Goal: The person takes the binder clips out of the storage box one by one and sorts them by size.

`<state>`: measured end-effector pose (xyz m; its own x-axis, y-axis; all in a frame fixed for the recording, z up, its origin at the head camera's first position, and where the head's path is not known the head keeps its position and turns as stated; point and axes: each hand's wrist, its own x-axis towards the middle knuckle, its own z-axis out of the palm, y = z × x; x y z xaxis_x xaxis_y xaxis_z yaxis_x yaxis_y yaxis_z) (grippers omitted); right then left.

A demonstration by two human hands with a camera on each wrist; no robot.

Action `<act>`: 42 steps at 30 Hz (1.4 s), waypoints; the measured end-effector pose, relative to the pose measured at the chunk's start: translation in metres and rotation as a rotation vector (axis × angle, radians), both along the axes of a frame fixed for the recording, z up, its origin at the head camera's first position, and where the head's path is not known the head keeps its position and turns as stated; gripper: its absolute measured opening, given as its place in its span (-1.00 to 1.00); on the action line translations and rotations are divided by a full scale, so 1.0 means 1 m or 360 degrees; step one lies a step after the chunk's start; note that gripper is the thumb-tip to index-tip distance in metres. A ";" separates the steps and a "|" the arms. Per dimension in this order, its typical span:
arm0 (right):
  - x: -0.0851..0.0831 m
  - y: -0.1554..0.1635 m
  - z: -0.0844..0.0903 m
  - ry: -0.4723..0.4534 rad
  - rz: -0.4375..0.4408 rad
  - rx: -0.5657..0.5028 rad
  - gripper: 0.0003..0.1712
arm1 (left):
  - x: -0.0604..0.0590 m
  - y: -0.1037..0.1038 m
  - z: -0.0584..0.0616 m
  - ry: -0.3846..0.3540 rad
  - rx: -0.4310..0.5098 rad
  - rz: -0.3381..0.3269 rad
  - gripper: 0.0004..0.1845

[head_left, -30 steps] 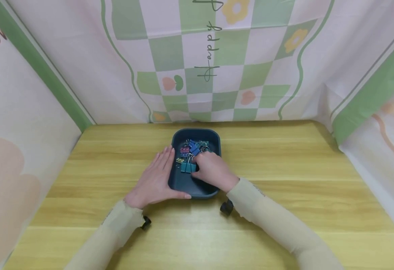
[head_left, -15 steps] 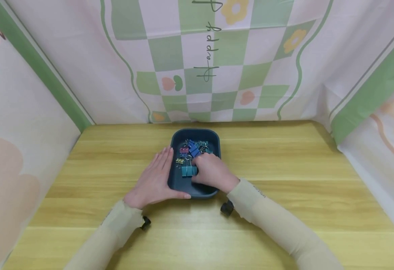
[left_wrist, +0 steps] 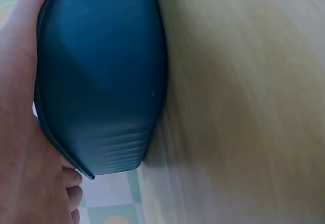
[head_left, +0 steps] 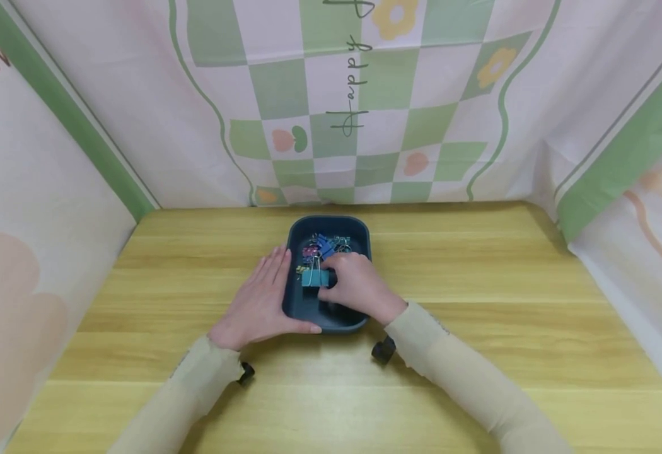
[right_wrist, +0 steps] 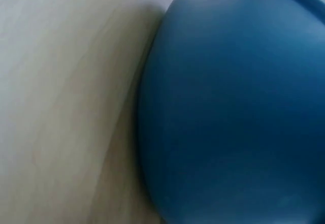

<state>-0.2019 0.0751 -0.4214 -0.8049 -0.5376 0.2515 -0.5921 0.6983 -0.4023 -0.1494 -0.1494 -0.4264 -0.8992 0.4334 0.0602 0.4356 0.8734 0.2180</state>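
A dark blue rectangular tray (head_left: pixel 331 329) rests on the wooden table. My left hand (head_left: pixel 256 304) lies along its left side with straight fingers, thumb at the near rim; in the left wrist view that hand (left_wrist: pixel 23 122) is against the rim, beside the tray's outer wall (left_wrist: pixel 106 66). Reaching over the right side, my right hand (head_left: pixel 358 285) pinches a large teal binder clip (head_left: pixel 315 278), its wire handles pointing away from me. Smaller clips lie beyond it: blue (head_left: pixel 326 246), pink dotted (head_left: pixel 310 251) and yellow patterned (head_left: pixel 300 270). The right wrist view shows mostly outer tray wall (right_wrist: pixel 233 102).
The wooden table (head_left: pixel 478 353) extends around the tray on all sides. A checked fabric curtain (head_left: pixel 388 107) hangs at its back edge. More fabric hangs at the left and right. A small black camera (head_left: pixel 384 350) sits under the right wrist.
My right hand and the teal binder clip came slightly toward me, then moved a little away and to the left, overlapping the yellow clip again. The left hand and tray have stayed put.
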 end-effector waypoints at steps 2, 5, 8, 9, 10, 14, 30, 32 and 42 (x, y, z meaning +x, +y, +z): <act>-0.001 0.002 0.002 0.0034 0.0010 -0.0037 -0.59 | 0.000 0.000 0.000 -0.0006 0.0004 0.0002 0.58; -0.003 0.006 0.006 0.0069 0.0013 -0.0083 -0.59 | 0.000 0.001 -0.001 -0.0010 0.0017 -0.0004 0.58; -0.004 0.011 0.016 0.0092 0.0012 -0.0151 -0.58 | 0.000 0.001 0.000 0.0000 0.0035 -0.0013 0.59; -0.005 0.014 0.019 0.0100 0.0009 -0.0173 -0.58 | 0.000 0.001 0.000 0.0002 0.0041 -0.0016 0.59; -0.007 0.016 0.023 0.0101 0.0003 -0.0195 -0.58 | 0.000 0.002 0.001 0.0003 0.0044 -0.0015 0.59; -0.012 0.028 0.040 0.0109 -0.0041 -0.0268 -0.56 | 0.000 0.002 0.001 -0.0011 0.0048 -0.0004 0.59; -0.049 0.104 0.079 0.0046 -0.0384 -0.0335 -0.52 | 0.000 0.001 0.002 -0.0016 0.0052 -0.0013 0.61; -0.055 0.113 0.080 0.0030 -0.0417 -0.0331 -0.53 | -0.001 0.001 0.002 -0.0016 0.0048 -0.0011 0.61; -0.082 0.145 0.062 -0.0091 -0.0445 -0.0299 -0.53 | -0.001 0.001 0.002 -0.0027 0.0047 -0.0003 0.61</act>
<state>-0.2835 0.2205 -0.3589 -0.9302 -0.2429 0.2751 -0.3609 0.7410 -0.5662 -0.1505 -0.1480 -0.4241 -0.8992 0.4336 0.0578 0.4335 0.8655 0.2511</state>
